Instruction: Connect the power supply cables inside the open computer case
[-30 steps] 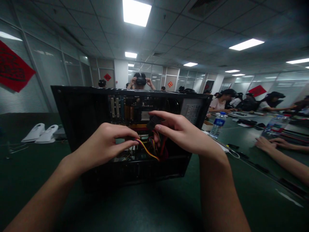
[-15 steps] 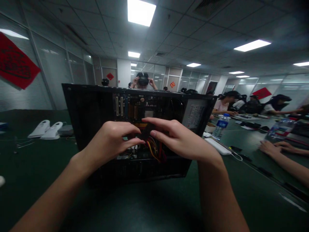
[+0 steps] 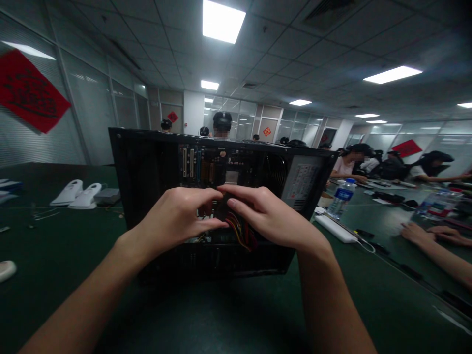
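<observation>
An open black computer case [image 3: 147,172] stands on the green table in front of me, its inside facing me. A dark power connector [image 3: 221,211] with a bundle of coloured wires [image 3: 238,231] is between my hands. My right hand [image 3: 269,211] pinches it from the right, thumb and index finger closed on it. My left hand [image 3: 184,211] curls in from the left, its thumb and fingertips at the connector's other side. Behind them are the motherboard [image 3: 232,162] with its white slots, and at the right the labelled power supply [image 3: 303,182].
A water bottle [image 3: 342,196] and a white power bank [image 3: 336,228] with a cable lie right of the case. At the left are white plastic pieces [image 3: 85,195] and a grey box [image 3: 107,196]. A co-worker's hands [image 3: 418,233] rest at the far right.
My view has shifted a little, so the case sits slightly farther right. Both hands stay at the connector, which shows more clearly. The person behind the case has lowered their hands from their head.
</observation>
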Demonstrator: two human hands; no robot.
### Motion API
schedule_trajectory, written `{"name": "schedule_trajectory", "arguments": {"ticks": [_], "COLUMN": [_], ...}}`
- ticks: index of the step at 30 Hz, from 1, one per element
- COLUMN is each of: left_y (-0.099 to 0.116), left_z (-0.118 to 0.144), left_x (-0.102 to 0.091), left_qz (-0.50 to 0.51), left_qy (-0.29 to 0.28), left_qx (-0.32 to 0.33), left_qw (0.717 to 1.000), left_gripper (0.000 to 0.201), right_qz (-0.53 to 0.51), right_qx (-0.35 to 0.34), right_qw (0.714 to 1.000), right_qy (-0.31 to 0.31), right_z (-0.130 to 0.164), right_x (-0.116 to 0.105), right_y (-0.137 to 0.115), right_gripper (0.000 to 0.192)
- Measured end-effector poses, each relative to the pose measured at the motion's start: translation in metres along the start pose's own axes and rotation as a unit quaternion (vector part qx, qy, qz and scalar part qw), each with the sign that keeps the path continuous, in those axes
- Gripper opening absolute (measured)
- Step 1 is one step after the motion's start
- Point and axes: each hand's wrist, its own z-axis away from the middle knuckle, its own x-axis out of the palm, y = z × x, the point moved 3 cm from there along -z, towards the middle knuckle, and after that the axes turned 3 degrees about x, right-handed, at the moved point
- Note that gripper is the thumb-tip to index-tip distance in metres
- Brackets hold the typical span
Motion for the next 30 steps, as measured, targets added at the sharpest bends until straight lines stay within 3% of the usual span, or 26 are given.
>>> {"name": "schedule_trajectory", "arguments": {"ticks": [8,18,30], "left_y": [-0.002,-0.006,-0.002], "left_z": [0.002,0.002,-0.002], "left_x": [-0.001,-0.007,-0.003], "left_qz": [-0.018,-0.075,-0.107], "left_qy": [-0.010,-0.029,-0.060], "left_qx": [0.005,0.011,0.001], "left_qw": [1.000,0.997,0.992], "left_gripper": [0.064,0.055,0.053], "right_qz": [-0.013,-0.007,-0.006], "right_qx": [0.037,0.014,0.064], "right_qw": [0.999,1.000,0.997], "right_qy": [0.026,-0.005,-0.034], "right_z": [0.000,-0.005,-0.007], "right_x": [0.008,0.026,0.035], "right_y": [0.003,0.003,0.000], "right_gripper": [0.058,0.070,0.071]}}
